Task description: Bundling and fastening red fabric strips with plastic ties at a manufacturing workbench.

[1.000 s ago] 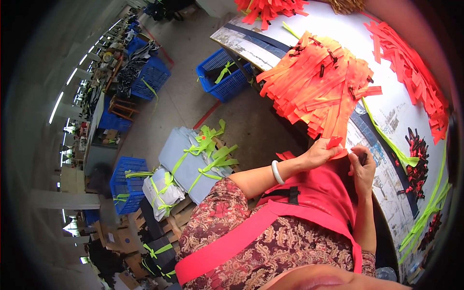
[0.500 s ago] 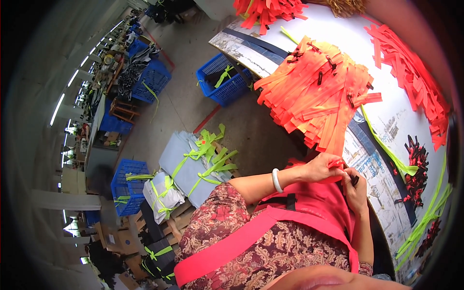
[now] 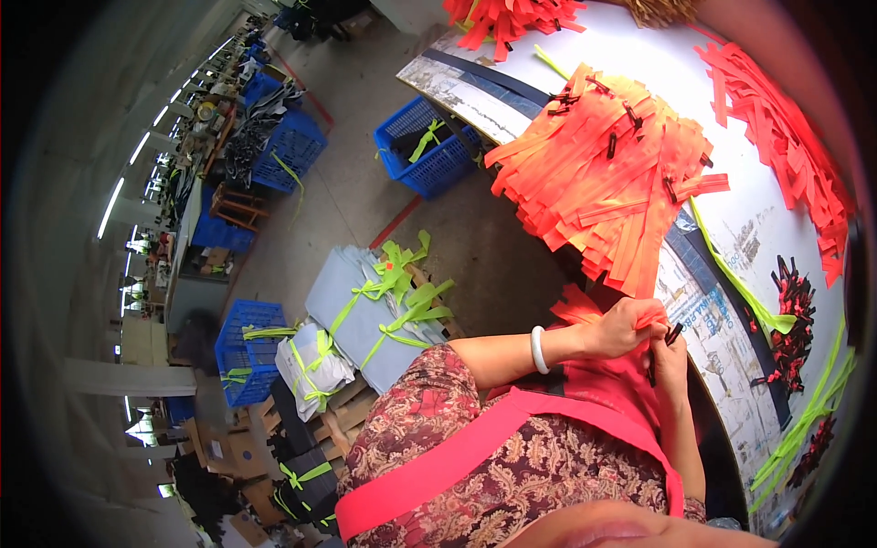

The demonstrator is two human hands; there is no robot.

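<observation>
Head view: left hand (image 3: 623, 326) and right hand (image 3: 671, 361) met at the table edge (image 3: 731, 365), both closed on an orange strip (image 3: 585, 309) with a black clip (image 3: 673, 334). Orange strip pile (image 3: 607, 169) lay just beyond; red strips (image 3: 786, 155) farther right. Blue crate (image 3: 429, 151) and tied grey bundles (image 3: 365, 310) stood on the floor to the left.

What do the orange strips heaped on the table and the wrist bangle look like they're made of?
Orange strips: likely woven fabric tape, matte; they flop and drape over the table edge. Bangle on the left wrist: smooth, glossy white, rigid; possibly stone or plastic, can't tell.
</observation>
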